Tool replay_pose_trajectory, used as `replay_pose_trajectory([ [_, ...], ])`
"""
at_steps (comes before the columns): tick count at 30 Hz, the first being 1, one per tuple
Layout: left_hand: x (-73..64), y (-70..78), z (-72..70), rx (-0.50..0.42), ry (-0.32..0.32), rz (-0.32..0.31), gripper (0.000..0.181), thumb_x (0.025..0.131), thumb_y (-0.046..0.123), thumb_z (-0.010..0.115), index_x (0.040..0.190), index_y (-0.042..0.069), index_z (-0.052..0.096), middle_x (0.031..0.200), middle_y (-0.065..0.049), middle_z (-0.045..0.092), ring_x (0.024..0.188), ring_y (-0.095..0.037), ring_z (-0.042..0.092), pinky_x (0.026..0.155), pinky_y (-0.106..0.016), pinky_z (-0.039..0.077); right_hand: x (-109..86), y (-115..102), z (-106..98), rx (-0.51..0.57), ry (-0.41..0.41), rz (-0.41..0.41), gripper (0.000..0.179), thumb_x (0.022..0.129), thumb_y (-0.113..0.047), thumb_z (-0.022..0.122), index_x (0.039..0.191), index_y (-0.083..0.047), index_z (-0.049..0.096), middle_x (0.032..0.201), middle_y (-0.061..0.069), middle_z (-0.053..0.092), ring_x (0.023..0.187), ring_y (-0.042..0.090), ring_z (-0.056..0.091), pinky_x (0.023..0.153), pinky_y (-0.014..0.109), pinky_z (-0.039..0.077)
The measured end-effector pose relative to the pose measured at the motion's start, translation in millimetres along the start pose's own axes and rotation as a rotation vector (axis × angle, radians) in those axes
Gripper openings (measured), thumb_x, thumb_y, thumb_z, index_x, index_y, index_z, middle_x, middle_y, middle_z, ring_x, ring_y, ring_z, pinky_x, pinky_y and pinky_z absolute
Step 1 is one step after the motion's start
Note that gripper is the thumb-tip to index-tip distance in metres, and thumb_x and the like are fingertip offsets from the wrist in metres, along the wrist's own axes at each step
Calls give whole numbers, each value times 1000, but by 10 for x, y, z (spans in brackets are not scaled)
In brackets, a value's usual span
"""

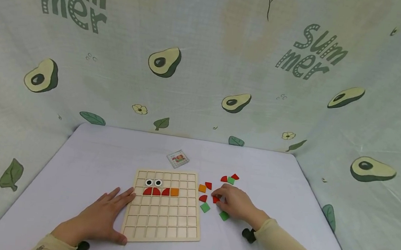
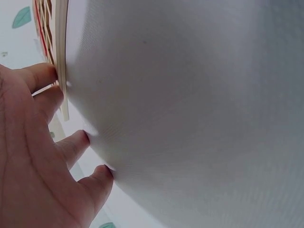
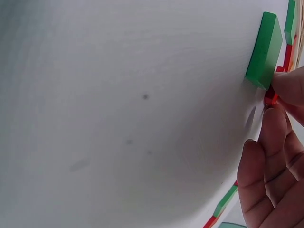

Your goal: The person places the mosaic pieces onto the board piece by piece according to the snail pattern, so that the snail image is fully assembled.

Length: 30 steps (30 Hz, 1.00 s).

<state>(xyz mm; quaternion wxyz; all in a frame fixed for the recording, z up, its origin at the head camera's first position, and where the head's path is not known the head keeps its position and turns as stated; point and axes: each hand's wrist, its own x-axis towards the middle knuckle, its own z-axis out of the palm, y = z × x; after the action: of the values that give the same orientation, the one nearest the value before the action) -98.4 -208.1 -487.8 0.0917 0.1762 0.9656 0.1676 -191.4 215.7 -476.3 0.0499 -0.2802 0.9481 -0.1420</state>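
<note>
A wooden grid board lies on the table, with two eye pieces, several red quarter-round pieces and an orange square in its cells. My left hand rests at the board's left edge with fingers spread; in the left wrist view, fingertips touch the board's side. To the right of the board, my right hand pinches a red piece between thumb and fingers. The right wrist view shows this red piece partly hidden by the fingertips, close to a green block.
Loose pieces lie about the right hand: green squares, an orange square and red quarter-rounds. Farther back are a green square and two red pieces. A small picture card lies behind the board. A printed curtain hangs behind the table.
</note>
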Motion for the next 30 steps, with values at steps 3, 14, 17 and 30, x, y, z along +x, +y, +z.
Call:
replay_pose_trajectory([
  [3,1,2,-3,-4,-3,3,128,50,82,77,149,7,45,160,-7,33,142,-48,26,108,-70,24,-7,-16,6,0,7,5,25,88,-17,75,113,-19,74,102,-5,60,73,7,49,60,23,47],
  [14,-2,-5,-1,0,3,5,127,50,81,77,149,7,45,160,-7,33,142,-48,26,108,-71,24,-14,14,56,-58,68,-49,25,88,-19,76,113,-20,75,108,-6,62,85,9,57,70,26,53],
  [17,-4,-13,2,-2,5,11,127,50,82,76,149,7,45,159,-7,33,142,-48,26,108,-71,24,-18,15,56,-63,70,-45,26,88,-19,76,113,-20,75,110,-5,63,88,11,59,74,30,55],
  [30,-8,-10,-2,-1,-2,10,127,51,82,77,148,7,46,159,-8,33,142,-49,25,108,-71,23,-60,50,-2,29,97,47,26,87,-19,77,114,-20,75,106,-9,64,79,8,51,69,26,51],
])
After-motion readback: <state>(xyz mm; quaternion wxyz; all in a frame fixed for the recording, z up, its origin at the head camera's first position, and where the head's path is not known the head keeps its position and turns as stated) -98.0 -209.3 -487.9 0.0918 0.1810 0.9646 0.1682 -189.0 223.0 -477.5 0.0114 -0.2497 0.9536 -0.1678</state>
